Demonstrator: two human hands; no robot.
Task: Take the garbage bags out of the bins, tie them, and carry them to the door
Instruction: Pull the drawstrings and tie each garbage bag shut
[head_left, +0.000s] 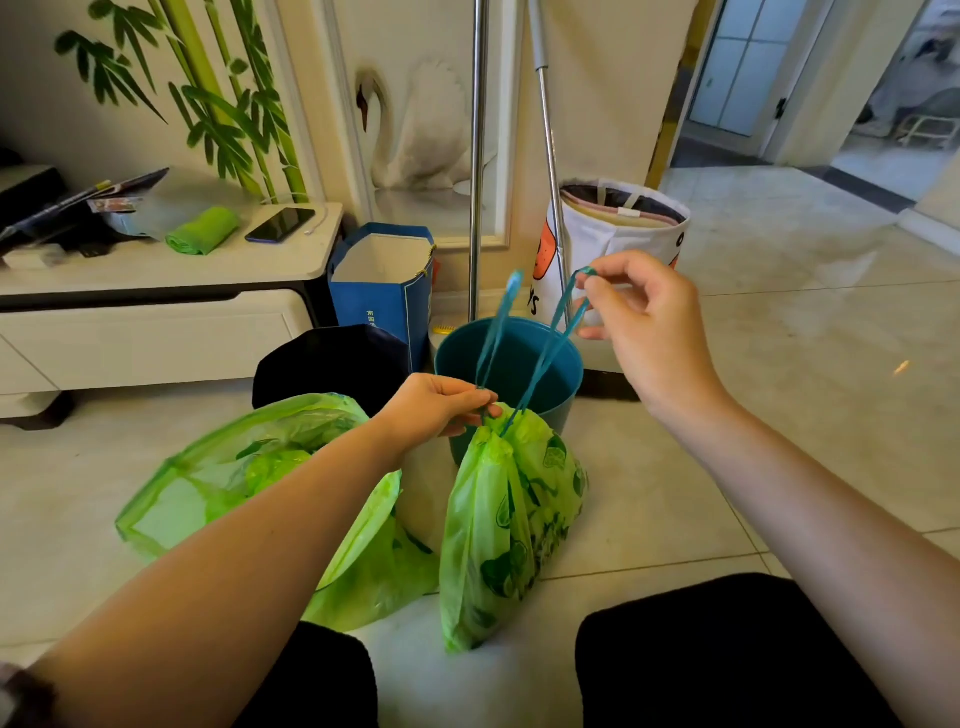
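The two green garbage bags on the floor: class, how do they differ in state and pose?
The right bag is cinched at its neck and stands upright; the left bag lies slumped with its mouth open. The left hand pinches the right bag's neck, the right hand pulls its blue drawstring; neither grips the left bag. Both are translucent green plastic.

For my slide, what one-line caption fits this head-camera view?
Left hand pinches a green bag's gathered neck while right hand pulls its blue drawstring up.

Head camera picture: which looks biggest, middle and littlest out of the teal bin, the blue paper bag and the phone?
1. Teal bin, though it's nearer.
2. Blue paper bag, only slightly smaller.
3. Phone.
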